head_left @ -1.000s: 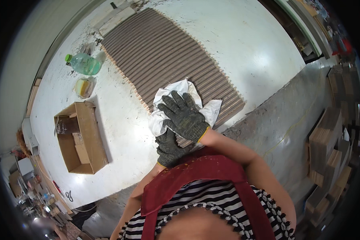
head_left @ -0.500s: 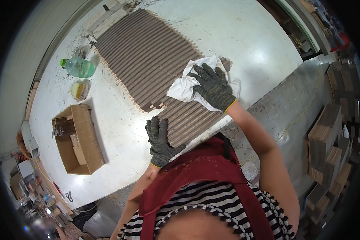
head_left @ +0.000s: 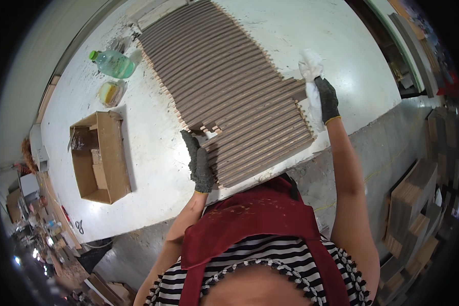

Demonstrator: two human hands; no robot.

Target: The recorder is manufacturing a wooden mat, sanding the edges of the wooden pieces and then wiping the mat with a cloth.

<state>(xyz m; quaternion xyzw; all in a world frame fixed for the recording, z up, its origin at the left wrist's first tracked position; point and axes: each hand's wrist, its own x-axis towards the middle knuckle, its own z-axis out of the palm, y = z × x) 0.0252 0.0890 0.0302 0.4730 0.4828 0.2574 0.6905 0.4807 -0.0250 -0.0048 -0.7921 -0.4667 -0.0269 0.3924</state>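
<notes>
Since prev. frame, crumpled white cloth (head_left: 311,81) has been swept out to the slats' far right edge, clenched in gloved right hand (head_left: 327,99). Gloved left hand (head_left: 199,158) is laid flat, fingers together, on near-left edge of brown ribbed wooden slat mat (head_left: 229,86); slats' long axis runs between both hands.

Left hand (head_left: 199,163) gloved, flat, right hand (head_left: 325,98) outstretched, gripping
</notes>
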